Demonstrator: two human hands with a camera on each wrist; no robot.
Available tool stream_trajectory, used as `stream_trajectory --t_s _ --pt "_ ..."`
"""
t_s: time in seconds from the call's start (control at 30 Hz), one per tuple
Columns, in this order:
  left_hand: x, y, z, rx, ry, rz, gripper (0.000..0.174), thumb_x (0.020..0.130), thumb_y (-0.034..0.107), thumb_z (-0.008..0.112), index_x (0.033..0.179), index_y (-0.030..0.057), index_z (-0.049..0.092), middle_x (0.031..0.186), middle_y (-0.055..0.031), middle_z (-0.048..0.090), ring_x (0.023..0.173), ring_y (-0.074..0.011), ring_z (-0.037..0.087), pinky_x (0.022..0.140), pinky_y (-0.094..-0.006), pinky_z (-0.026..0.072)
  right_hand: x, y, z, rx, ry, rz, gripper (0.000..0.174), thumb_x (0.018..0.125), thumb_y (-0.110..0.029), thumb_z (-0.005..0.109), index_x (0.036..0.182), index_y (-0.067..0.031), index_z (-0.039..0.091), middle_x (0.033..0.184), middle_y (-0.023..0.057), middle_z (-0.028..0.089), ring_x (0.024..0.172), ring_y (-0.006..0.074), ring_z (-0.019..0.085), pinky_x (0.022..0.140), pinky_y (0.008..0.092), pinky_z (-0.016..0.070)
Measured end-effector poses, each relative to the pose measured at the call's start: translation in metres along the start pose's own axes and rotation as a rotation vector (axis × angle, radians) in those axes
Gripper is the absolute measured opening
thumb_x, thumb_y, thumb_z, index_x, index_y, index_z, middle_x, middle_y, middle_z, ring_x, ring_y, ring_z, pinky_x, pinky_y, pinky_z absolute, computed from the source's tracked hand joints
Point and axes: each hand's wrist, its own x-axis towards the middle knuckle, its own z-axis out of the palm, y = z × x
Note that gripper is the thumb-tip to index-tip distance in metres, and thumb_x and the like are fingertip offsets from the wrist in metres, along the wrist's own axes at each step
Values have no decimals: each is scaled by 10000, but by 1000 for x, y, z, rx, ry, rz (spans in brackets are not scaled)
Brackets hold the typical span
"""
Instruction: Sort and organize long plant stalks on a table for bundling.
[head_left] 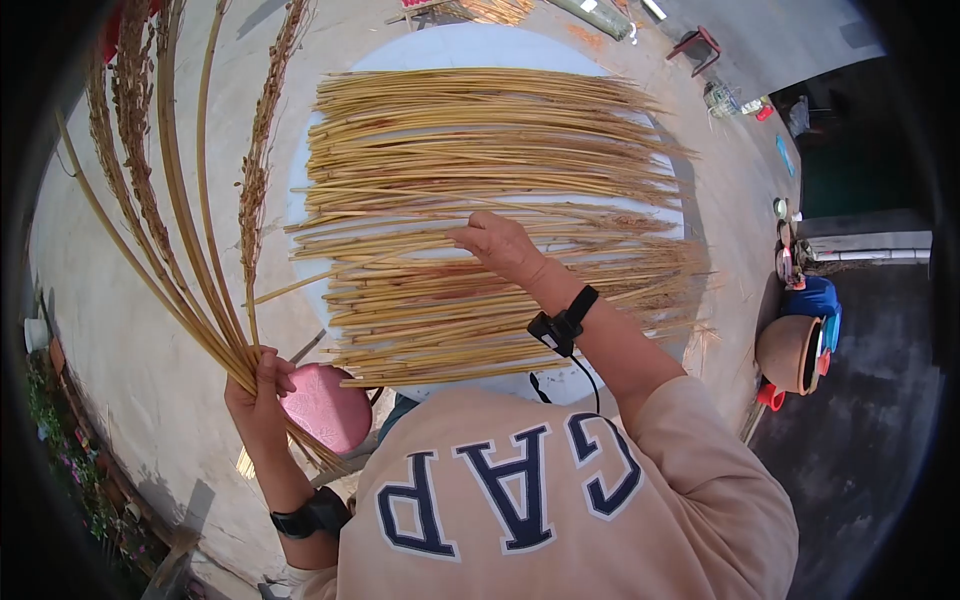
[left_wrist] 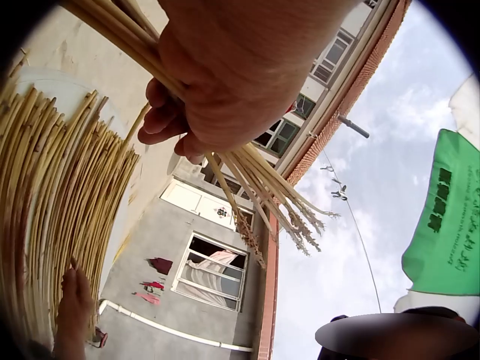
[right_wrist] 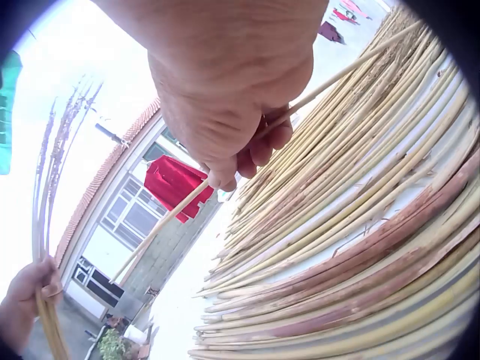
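Note:
My left hand grips a bunch of long dried stalks, held upright and fanning out at the top, some with brown seed heads. Their lower ends come out below the fist, also seen in the left wrist view. Over the table, my right hand pinches a single peeled stalk between thumb and fingers. That stalk slants across, one end reaching past the table's left edge. Beneath the right hand, many yellow stalks lie side by side in rows across a pale round table.
A pink stool seat stands by the table's near left, below the left hand. Off to the right are a clay pot and a blue container. A small dark red stool stands at the far right.

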Motion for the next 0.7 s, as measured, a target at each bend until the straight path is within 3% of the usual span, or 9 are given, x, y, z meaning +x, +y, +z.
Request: stream_trajectory --t_s 0.07,0.17,0.2,0.27,0.3,0.47,0.6,0.67,0.7 --pt "12 -4 19 8 -75 18 151 866 132 533 910 -9 565 747 -64 585 679 -76 528 566 -204 411 -3 -49 -2 109 -9 -118 124 743 -142 594 865 -121 590 703 68 465 668 250 513 547 358 436" --pt "11 7 56 289 -215 158 235 884 158 507 1003 -38 557 857 -88 621 821 -154 577 707 -298 471 -6 -60 3 58 39 -139 89 723 -145 583 800 -107 560 709 62 465 683 245 518 560 347 446" --pt "15 -6 56 332 -196 248 197 888 168 492 949 -10 550 772 -111 612 714 -209 588 644 -313 466 -3 -66 6 121 61 -186 79 712 -144 581 770 -101 548 709 61 465 691 242 524 562 347 449" --pt "23 7 81 676 -368 232 151 879 168 493 868 21 522 682 -154 561 616 -312 531 576 -333 441 -1 -71 -5 166 121 -203 74 700 -143 578 740 -95 536 708 59 464 699 240 529 563 348 451" --pt "23 -2 83 621 -351 307 120 860 169 509 842 53 484 655 -182 523 622 -391 487 542 -389 417 0 -72 -9 124 110 -214 76 698 -142 583 721 -94 529 709 58 468 710 236 532 565 344 451" --pt "23 -1 103 929 -442 384 146 823 177 550 913 77 491 718 -176 574 707 -379 550 569 -448 413 -17 -39 -14 -11 45 -100 84 690 -148 602 707 -97 538 727 51 492 731 230 535 612 357 441" --pt "25 7 90 904 -516 306 176 797 180 581 917 71 513 730 -164 595 708 -368 563 579 -435 423 -57 33 -10 -127 86 150 85 720 -133 621 781 -97 574 777 39 521 794 233 527 785 399 378" --pt "23 9 79 929 -546 266 179 790 183 590 909 67 523 733 -162 601 710 -366 565 580 -431 425 -79 64 -21 -210 146 253 278 692 -91 664 952 -104 569 955 60 524 938 253 493 818 401 371" --pt "22 11 75 915 -551 263 176 781 173 600 899 59 537 727 -167 596 689 -351 571 573 -410 428 -85 71 -28 -329 237 394 404 674 -94 684 1044 -98 524 1026 95 488 992 275 456 847 413 352"
